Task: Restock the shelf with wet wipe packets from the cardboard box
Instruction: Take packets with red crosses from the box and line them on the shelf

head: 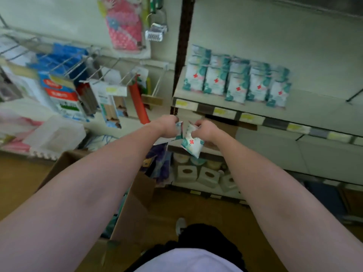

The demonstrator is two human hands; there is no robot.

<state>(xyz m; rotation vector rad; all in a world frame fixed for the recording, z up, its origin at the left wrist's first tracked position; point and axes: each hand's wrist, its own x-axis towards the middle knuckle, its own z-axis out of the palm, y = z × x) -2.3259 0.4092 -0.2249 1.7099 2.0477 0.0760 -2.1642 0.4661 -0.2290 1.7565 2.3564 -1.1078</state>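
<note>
Teal-and-white wet wipe packets are what both hands have hold of, out in front of the person, just below the front edge of the shelf (306, 107). The left hand (167, 126) has its fingers curled round one packet (179, 132), mostly hidden behind the hand so only a teal corner and a pale strip stick out. The right hand (204, 130) pinches the top of a second packet (191, 144), which hangs down tilted, with its red cross and leaf print facing the camera. The two packets sit just beside each other, maybe touching, can't really tell with the blur. Up on the shelf there's a row of matching packets (235, 79) standing upright side by side toward the left end, a couple deep by the looks of it, while the right part of the shelf is bare board. Yellow price labels (224, 112) run along the shelf's front lip. The cardboard box (135, 209) sits on the wooden floor (206, 211) under the left forearm, flaps open, with something teal showing inside. On the lower shelf there are white tissue boxes (208, 176) with oval openings. Off to the left, wire hooks (64, 61) hold hanging goods, including blue packs (64, 55), a red handled item (138, 103) and a pink patterned pack (124, 26) higher up.
</note>
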